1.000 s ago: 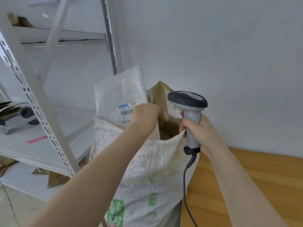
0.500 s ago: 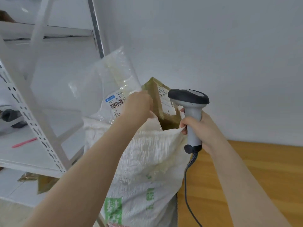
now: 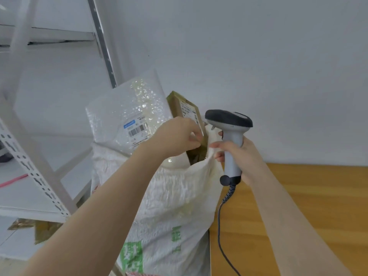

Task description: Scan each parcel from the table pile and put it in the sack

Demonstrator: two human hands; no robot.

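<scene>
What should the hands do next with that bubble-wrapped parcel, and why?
Probably push the bubble-wrapped parcel down into the sack. The left hand seems to grip its lower corner, yet most of it stands above the rim, beside a brown parcel. The right hand holds the scanner and seems to pinch the rim open.

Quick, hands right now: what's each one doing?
Left hand: fingers curled at the sack mouth beside the brown parcel; what it grips cannot be told.
Right hand: closed round the scanner handle.
</scene>
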